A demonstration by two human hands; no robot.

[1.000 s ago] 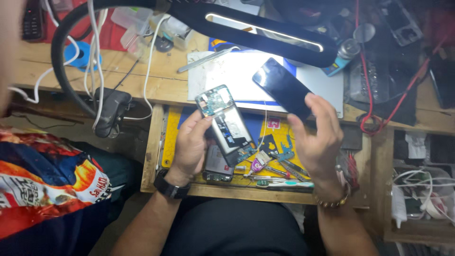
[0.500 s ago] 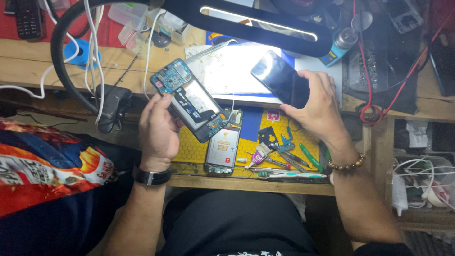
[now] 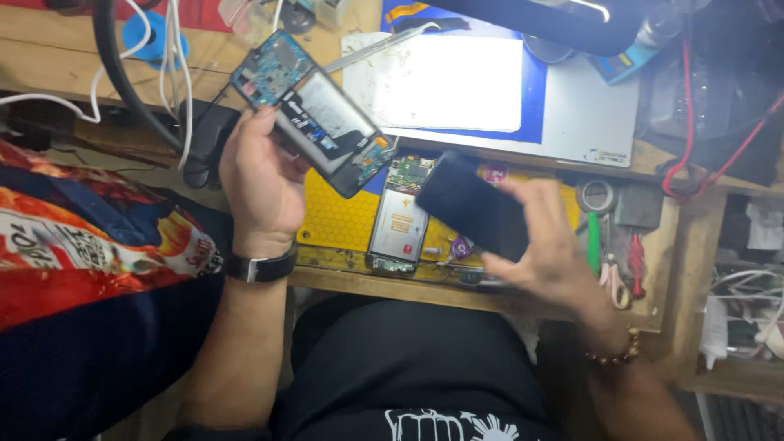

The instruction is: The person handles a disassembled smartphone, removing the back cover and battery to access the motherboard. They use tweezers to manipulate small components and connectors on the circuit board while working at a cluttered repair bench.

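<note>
Opened phone (image 3: pixel 314 114), back cover off and circuit boards showing, was up in your left hand (image 3: pixel 260 184) in the head view, tilted at an angle above the left part of the table (image 3: pixel 49 61). You had that hand clenched round its lower edge, fingers curled over the near side, thumb side tucked under. A dark watch (image 3: pixel 260 267) sat on that wrist.

Your right hand (image 3: pixel 549 245) was grasping a black panel (image 3: pixel 472 208), a flat dark slab, held low and slanted just over the front edge of the table. It's a bit blurred there, so I couldn't make out the exact finger placement, but the hand was clearly wrapped round the panel's right end. A beaded bracelet (image 3: pixel 614 354) was on that wrist.

Between your two hands, a second opened phone (image 3: pixel 398 214) lay flat on a yellow mat (image 3: pixel 339 216), its lower end close to the table's front edge. The black panel overlapped its right side from above.

Further back sat a white pad (image 3: pixel 445 82) on a blue mat (image 3: pixel 531 98), lit brightly. Off to the right of your right hand were a roll of tape (image 3: pixel 594 196) and some green and red-handled tools (image 3: pixel 612 249). White cables (image 3: pixel 175 65) ran down past the left hand, and red wires (image 3: pixel 694 122) looped at the far right.
</note>
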